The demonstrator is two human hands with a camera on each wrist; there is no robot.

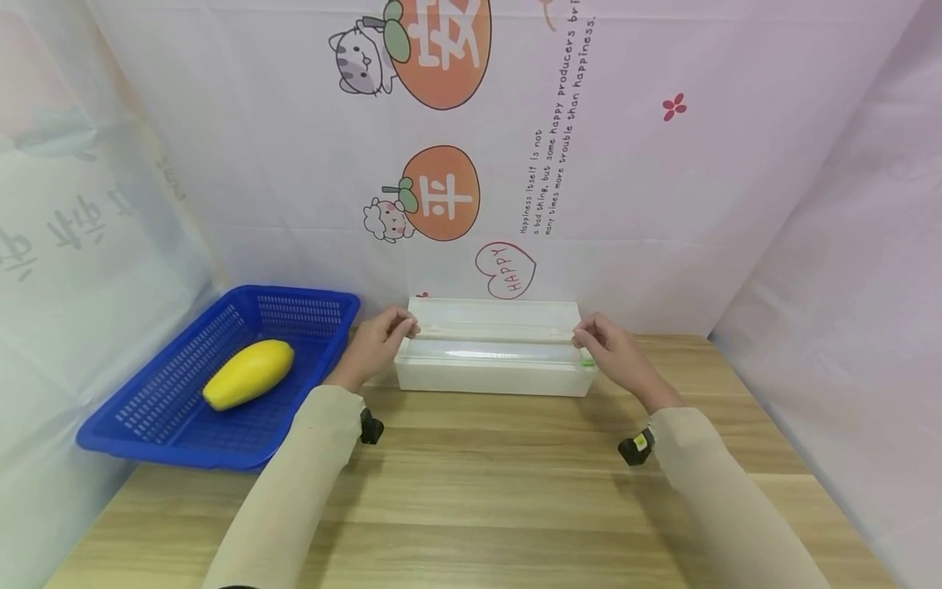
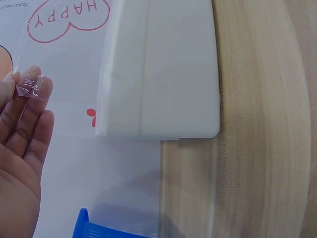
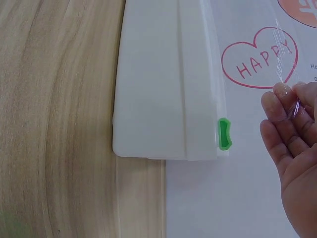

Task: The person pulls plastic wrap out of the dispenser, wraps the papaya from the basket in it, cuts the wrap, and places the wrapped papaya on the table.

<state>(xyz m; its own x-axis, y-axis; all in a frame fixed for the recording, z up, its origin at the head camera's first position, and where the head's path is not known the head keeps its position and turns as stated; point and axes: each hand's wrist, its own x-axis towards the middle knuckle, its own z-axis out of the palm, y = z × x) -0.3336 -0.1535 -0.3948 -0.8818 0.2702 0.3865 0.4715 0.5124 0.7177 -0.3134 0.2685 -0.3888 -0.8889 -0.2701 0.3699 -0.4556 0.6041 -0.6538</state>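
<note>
A white cling film dispenser (image 1: 493, 379) stands at the back of the table with its lid (image 1: 493, 311) raised, and a roll of film (image 1: 489, 352) shows inside. My left hand (image 1: 374, 348) pinches one corner of the clear cling film (image 2: 30, 90) between thumb and fingers, above the dispenser's left end. Over the right end, my right hand (image 1: 616, 353) pinches the other corner, bunched at the fingertips (image 3: 281, 90). Between the two hands the film is stretched across, above the roll. A green cutter slide (image 3: 225, 134) sits at the dispenser's right end.
To the left stands a blue plastic basket (image 1: 169, 451) with a yellow oblong fruit (image 1: 250, 375) lying in it. White printed sheets (image 1: 625, 180) hang as walls behind and at both sides. The wooden table (image 1: 500, 491) stretches in front of the dispenser.
</note>
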